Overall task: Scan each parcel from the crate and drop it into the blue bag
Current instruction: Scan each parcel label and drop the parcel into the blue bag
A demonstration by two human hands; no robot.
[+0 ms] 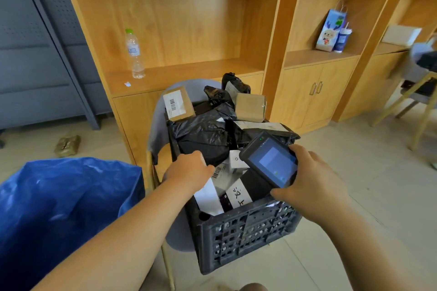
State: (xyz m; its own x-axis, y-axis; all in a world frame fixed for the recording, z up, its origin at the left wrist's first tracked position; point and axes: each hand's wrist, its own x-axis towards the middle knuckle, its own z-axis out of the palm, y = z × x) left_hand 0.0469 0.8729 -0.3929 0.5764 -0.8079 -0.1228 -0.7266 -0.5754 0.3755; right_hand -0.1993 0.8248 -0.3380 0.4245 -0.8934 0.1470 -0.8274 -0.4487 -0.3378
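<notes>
A dark plastic crate (246, 234) sits on a grey chair and is piled with parcels: black plastic bags (201, 134), cardboard boxes (250, 107) and white packets. My left hand (189, 170) reaches into the crate and closes on a white parcel with a barcode label (220, 172). My right hand (312, 182) grips a black handheld scanner (272, 160) over the crate's right side, its screen lit and facing up. The blue bag (63, 201) stands open at the lower left, beside the crate.
Wooden shelving fills the back wall, with a water bottle (134, 54) on one shelf and a blue gift bag (331, 30) with a cup on another. A taped packet (67, 145) lies on the floor at left. Another chair (418, 92) stands at the right.
</notes>
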